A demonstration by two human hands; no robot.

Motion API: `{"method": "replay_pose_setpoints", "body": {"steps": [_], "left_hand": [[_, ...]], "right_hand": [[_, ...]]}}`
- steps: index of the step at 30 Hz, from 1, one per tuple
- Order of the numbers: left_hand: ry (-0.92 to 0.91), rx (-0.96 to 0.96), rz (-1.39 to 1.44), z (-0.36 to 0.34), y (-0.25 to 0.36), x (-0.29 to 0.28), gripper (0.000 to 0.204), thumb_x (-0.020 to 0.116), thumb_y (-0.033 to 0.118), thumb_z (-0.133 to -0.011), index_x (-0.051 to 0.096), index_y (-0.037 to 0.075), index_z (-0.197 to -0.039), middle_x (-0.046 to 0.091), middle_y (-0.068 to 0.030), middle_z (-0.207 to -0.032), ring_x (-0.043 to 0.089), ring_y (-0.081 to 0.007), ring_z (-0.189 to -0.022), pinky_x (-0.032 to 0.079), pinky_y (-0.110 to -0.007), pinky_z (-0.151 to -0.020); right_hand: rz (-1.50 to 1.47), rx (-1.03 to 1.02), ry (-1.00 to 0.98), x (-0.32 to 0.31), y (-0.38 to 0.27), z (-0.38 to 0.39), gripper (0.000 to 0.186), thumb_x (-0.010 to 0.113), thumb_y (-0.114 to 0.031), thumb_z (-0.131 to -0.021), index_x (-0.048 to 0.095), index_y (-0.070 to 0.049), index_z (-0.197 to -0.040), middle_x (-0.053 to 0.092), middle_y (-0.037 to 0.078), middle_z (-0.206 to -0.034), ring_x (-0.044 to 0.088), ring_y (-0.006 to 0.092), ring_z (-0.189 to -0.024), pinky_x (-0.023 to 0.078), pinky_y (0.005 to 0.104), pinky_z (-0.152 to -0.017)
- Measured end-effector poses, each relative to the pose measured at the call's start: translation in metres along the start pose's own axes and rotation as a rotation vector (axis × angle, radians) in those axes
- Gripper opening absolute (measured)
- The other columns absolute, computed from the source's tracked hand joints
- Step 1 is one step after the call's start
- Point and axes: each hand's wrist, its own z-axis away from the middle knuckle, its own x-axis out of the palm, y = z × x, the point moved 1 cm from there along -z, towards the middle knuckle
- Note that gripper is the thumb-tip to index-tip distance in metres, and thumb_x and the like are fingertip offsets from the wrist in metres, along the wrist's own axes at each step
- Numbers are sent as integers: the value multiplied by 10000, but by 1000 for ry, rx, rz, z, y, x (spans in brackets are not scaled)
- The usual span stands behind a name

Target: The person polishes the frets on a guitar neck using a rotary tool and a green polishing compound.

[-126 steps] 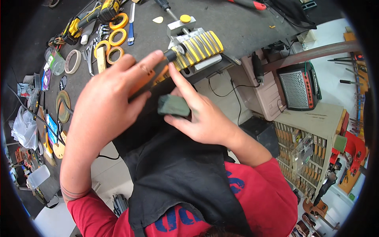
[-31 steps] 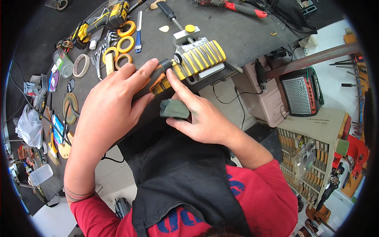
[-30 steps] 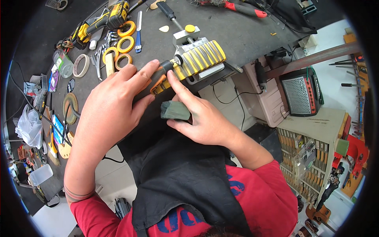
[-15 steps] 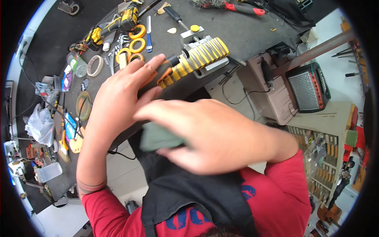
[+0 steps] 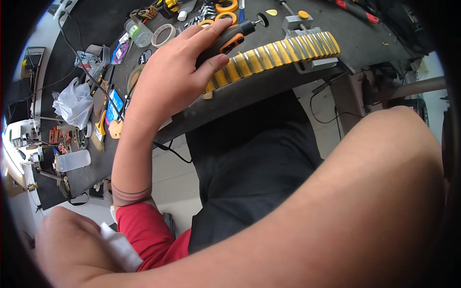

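My left hand (image 5: 180, 67) is closed around a black and orange rotary tool (image 5: 233, 42), which has a small dark disc at its tip. Beneath the tool lies a guitar neck (image 5: 283, 52). Yellow tape covers its fretboard between the silver frets, and the far-right end rests over a small metal vise (image 5: 297, 21). Across the lower part of the view, my right forearm (image 5: 288, 216) reaches to the lower left. There my right hand (image 5: 67, 237) is bent in, its fingers curled and mostly hidden beside a white cloth-like thing (image 5: 121, 247).
Tape rolls (image 5: 163, 35), a clear jar (image 5: 138, 33) and small tools crowd the dark bench (image 5: 192, 115) on the left. A plastic bag (image 5: 74, 103), a brush (image 5: 100, 129) and a translucent tub (image 5: 73, 161) lie nearer. A red-handled tool (image 5: 357, 12) sits at the back right.
My right hand has swung from beside the left hand, where it held a dark green cloth-like thing, to the lower left. The bench and neck appear farther up and to the right.
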Motion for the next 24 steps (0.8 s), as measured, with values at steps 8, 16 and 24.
{"method": "replay_pose_setpoints", "body": {"steps": [8, 16, 24], "left_hand": [[26, 1, -23, 8, -10, -1, 637, 817, 357, -1169, 683, 172, -1763, 818, -215, -1526, 810, -454, -1359, 633, -522, -1160], [-27, -23, -42, 3, -8, 7, 583, 802, 410, -1166, 709, 116, -1662, 834, -214, -1408, 820, -440, -1306, 649, -537, -1132], [-90, -61, -26, 4, -14, 6, 599, 862, 477, -1123, 701, 81, -1543, 845, -251, -1278, 831, -503, -1214, 669, -584, -1047]], "right_hand": [[-107, -5, -27, -1, -18, -8, 653, 948, -109, -1010, 689, -69, -1608, 810, 183, -1403, 827, 404, -1256, 658, 479, -1069], [-217, 44, -72, -13, -31, -4, 627, 957, -88, -1003, 705, -56, -1576, 809, 170, -1362, 829, 374, -1237, 648, 455, -1069], [-344, 270, 110, -15, 12, 28, 601, 966, -67, -996, 720, -42, -1544, 808, 157, -1322, 830, 344, -1218, 638, 430, -1069]]}}
